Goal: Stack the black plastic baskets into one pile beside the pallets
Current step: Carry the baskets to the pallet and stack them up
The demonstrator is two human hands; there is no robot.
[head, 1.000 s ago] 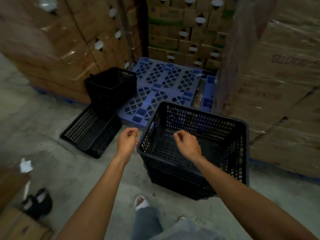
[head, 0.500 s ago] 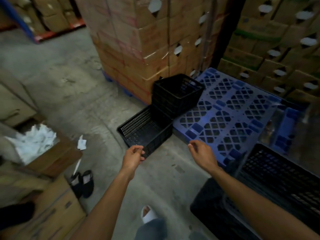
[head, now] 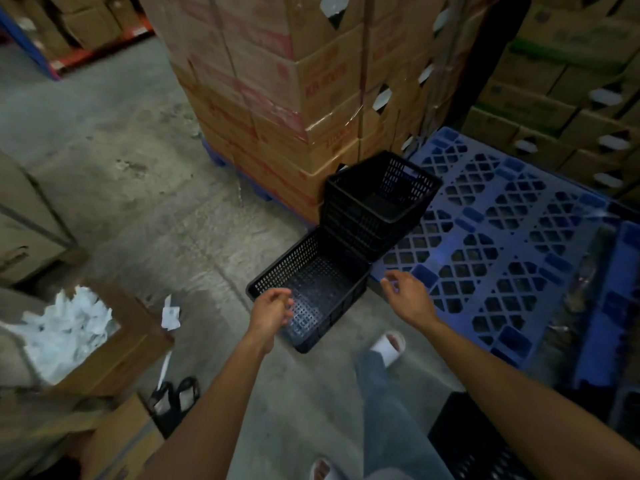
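Centre frame: low black basket lies on the floor, touching the taller basket stack beside the blue pallet. Left hand and right hand hover above, fingers loosely curled, holding nothing.

Nearest black basket — cut off by the bottom edge and partly hidden behind the right forearm. Blue pallet beside it — cropped at the right edge; printing on stacked cartons beyond illegible.

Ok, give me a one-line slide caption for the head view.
Both empty hands, left and right, reach toward a low black basket beside the blue pallet.
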